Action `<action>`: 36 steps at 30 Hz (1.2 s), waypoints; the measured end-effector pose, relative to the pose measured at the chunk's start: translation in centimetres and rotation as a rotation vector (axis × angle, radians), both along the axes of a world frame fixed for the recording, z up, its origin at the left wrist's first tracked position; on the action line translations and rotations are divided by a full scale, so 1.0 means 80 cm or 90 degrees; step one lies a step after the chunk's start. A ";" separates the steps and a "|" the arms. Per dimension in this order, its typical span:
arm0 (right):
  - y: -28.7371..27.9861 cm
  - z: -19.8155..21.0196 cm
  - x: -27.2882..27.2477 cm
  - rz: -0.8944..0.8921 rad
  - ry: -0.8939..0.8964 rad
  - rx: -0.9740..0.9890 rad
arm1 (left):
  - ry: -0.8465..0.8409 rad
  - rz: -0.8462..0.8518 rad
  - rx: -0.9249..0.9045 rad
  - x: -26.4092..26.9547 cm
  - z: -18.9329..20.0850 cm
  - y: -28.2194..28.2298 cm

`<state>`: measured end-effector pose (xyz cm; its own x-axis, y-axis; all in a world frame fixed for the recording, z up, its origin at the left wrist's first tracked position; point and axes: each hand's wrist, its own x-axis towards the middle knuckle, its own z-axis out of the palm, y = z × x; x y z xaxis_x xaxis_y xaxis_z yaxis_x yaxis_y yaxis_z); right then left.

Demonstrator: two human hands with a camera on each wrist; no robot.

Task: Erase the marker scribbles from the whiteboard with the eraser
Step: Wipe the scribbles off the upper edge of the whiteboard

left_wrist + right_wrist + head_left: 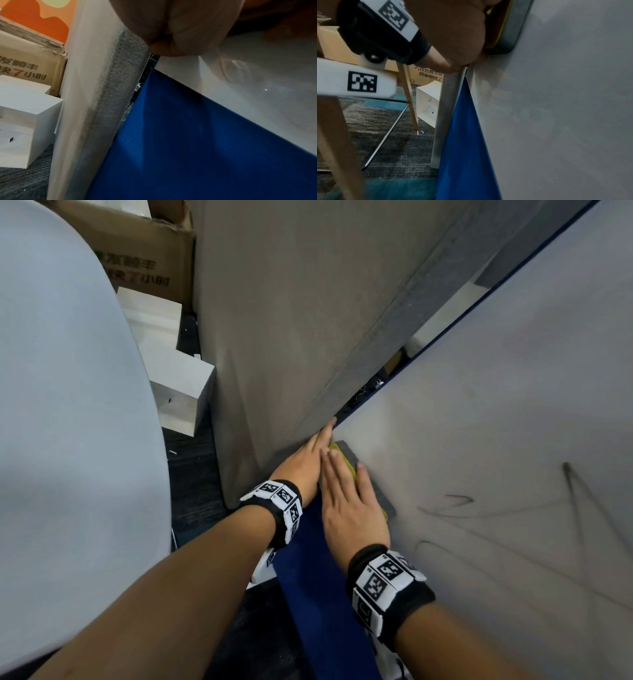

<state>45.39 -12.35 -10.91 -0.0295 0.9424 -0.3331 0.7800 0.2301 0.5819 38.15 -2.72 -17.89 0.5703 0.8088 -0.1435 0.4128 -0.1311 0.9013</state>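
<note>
The whiteboard (496,422) fills the right side of the head view, with black marker scribbles (568,508) on its lower right. A yellow eraser with a grey felt face (349,455) lies flat against the board close to its left edge. My right hand (342,477) covers it, palm on its yellow back and fingers wrapped over its sides. The right wrist view shows the same eraser (511,31) pressed on the board (565,108). My left hand (318,446) rests with straight fingers along the board's left edge, just left of the eraser.
A blue panel (308,594) runs along the board's left edge. A grey partition (291,337) stands right behind my left hand. White boxes (171,378) and a cardboard box (137,251) sit on the carpet to the left, beside a pale chair back (68,405).
</note>
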 end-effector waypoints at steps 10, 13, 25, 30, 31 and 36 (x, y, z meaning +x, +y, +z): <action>-0.014 0.053 0.010 -0.014 0.000 0.105 | 0.072 0.008 0.016 0.011 0.002 -0.004; -0.005 0.040 0.006 -0.040 0.008 0.069 | 0.074 -0.003 0.015 0.015 0.006 -0.012; -0.003 0.084 0.002 -0.013 0.009 0.037 | 0.127 -0.079 0.150 -0.014 0.019 -0.023; -0.007 0.006 0.001 -0.002 -0.022 -0.068 | 0.305 -0.108 0.246 0.005 -0.037 -0.020; -0.012 -0.006 0.002 0.000 -0.029 -0.089 | 0.295 -0.097 0.248 0.005 -0.045 -0.021; -0.020 -0.007 0.004 0.003 -0.054 -0.134 | 0.204 -0.098 0.213 -0.001 -0.049 -0.020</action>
